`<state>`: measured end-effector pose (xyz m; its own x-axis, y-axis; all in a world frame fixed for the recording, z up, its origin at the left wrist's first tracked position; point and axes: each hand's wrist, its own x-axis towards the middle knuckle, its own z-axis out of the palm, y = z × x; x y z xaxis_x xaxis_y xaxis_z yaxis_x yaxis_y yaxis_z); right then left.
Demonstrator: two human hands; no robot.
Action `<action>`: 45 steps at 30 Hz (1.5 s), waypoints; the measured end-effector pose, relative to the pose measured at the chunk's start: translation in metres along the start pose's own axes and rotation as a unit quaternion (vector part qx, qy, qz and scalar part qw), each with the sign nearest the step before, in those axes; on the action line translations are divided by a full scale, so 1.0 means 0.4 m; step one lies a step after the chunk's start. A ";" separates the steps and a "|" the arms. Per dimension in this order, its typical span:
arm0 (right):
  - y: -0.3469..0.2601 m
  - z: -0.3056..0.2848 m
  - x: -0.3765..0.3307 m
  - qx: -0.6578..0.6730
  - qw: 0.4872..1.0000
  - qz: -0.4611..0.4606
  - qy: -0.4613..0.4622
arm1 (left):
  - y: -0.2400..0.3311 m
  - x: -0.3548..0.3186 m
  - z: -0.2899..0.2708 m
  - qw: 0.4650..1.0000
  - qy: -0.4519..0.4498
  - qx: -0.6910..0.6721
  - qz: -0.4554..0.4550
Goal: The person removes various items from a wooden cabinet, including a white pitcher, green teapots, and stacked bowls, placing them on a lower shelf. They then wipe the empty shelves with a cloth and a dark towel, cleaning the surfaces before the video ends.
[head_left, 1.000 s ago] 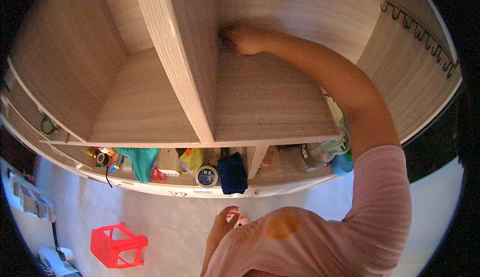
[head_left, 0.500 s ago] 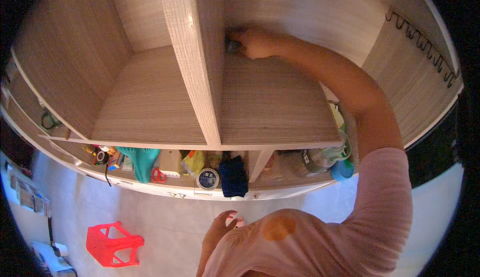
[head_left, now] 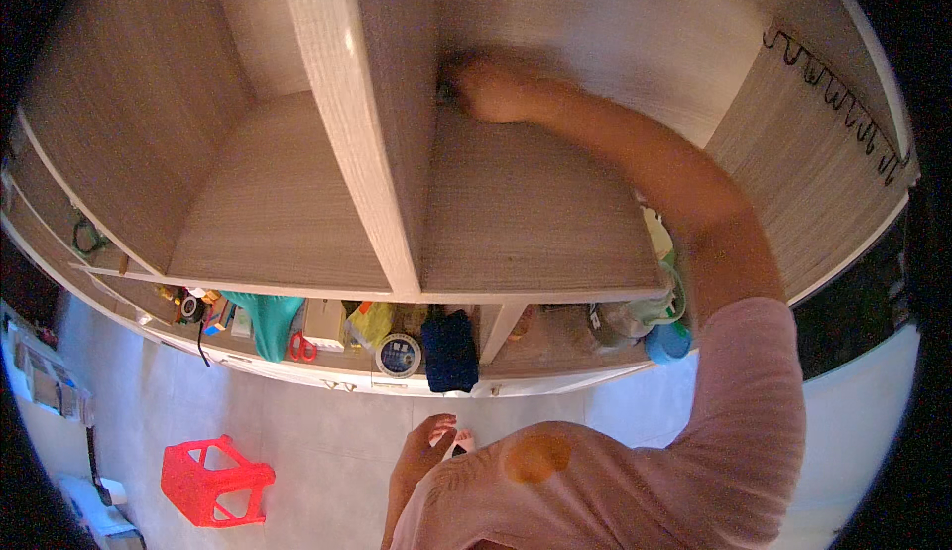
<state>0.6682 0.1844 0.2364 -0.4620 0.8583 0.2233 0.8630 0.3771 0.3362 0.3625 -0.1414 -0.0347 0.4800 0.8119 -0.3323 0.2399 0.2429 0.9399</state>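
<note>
At the far corner of the shelf (head_left: 535,203), beside the divider (head_left: 402,114), the half-hidden small dark item (head_left: 447,91) seemed light and best pinched by its near edge, though I could not tell whether the blurred fingers of the right hand (head_left: 493,90) gripped it, while the left hand (head_left: 426,441) hung loosely curled

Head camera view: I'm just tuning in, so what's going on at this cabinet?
The person's right hand reaches deep into an upper compartment, in the back corner beside the upright divider. Something small and dark shows at its fingertips, but what it is, or whether it is gripped, can't be told. The left hand hangs low, loosely curled, with nothing visible in it. On the shelf below lie red-handled scissors and a dark blue cloth.
</note>
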 end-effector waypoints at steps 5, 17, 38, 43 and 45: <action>0.045 0.010 -0.042 0.091 0.988 -0.064 0.106 | -0.025 0.008 0.020 0.989 -0.052 -0.140 -0.019; 0.185 -0.041 -0.352 0.078 0.993 0.067 0.064 | -0.073 -0.004 0.058 0.993 -0.044 -0.004 0.107; -0.153 -0.272 -0.732 0.251 0.966 0.024 0.056 | -0.013 -0.038 0.176 0.994 -0.081 -0.062 0.046; -0.191 -0.320 -0.784 0.341 0.940 -0.019 0.027 | 0.082 -0.071 0.202 0.996 -0.083 -0.012 -0.015; -0.173 -0.328 -0.773 0.403 0.912 0.015 0.071 | 0.085 -0.071 0.205 0.993 -0.103 -0.013 -0.052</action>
<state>0.7245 -0.1527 0.2643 -0.4080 0.8400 0.3576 0.7195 0.5370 -0.4404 0.4263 -0.1995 0.0003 0.6165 0.6564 -0.4348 0.2771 0.3361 0.9002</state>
